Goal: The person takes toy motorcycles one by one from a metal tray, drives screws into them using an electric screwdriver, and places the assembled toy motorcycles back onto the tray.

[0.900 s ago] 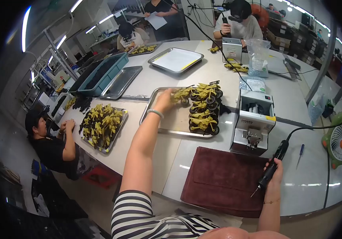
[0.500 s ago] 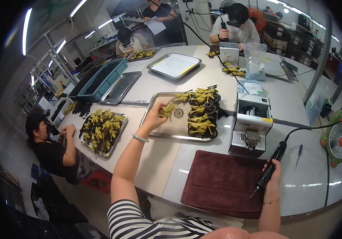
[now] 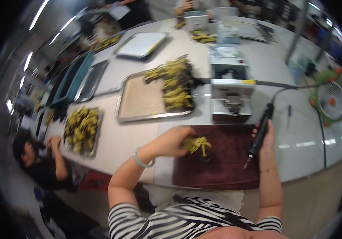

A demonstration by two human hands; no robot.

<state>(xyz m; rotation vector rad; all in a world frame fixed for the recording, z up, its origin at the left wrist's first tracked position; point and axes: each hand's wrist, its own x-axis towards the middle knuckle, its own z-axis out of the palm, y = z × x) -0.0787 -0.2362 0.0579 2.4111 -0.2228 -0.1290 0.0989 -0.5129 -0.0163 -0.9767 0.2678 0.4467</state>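
Observation:
My left hand (image 3: pixel 170 142) grips a bundle of yellow-and-black wired parts (image 3: pixel 196 145) and holds it over the dark red mat (image 3: pixel 222 167) in front of me. My right hand (image 3: pixel 265 137) is closed around a black pen-shaped power tool (image 3: pixel 260 133), tip pointing down toward the mat, its cable running off to the right. Behind the mat a metal tray (image 3: pixel 139 104) carries a heap of the same yellow-and-black parts (image 3: pixel 175 84) along its right side.
A grey-white benchtop machine (image 3: pixel 231 88) stands right of the tray. A second tray of parts (image 3: pixel 82 129) lies at the left table edge, where a seated person (image 3: pixel 39 159) works. A green fan (image 3: pixel 332 100) sits far right. More trays and a teal bin (image 3: pixel 72 77) lie farther back.
My left hand has come back from the tray's heap to the mat, bringing a bundle of parts with it. The right hand still holds the tool; the view has tilted down.

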